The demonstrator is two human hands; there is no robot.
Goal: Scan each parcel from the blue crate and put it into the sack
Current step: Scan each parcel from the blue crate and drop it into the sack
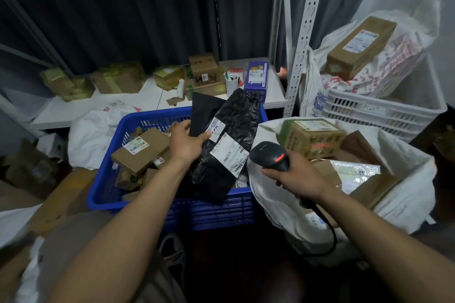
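My left hand point(185, 141) grips a black plastic parcel point(230, 130) by its left edge, thumb on a white label, holding it tilted above the blue crate point(108, 187). A larger white shipping label point(227, 155) faces up on the parcel. My right hand point(293, 174) holds a black barcode scanner point(269, 155) with a red stripe, its head just right of the label. The white sack point(398, 157) stands open to the right of the crate with cardboard boxes and a white mailer inside. Several brown cardboard parcels point(140, 151) lie in the crate's left half.
A white metal shelf point(147, 98) behind the crate carries cardboard boxes, a purple box point(256, 79) and a white cup. A white crate point(384, 108) at the right holds a bag and a long brown box point(362, 47). More cardboard lies on the floor at left.
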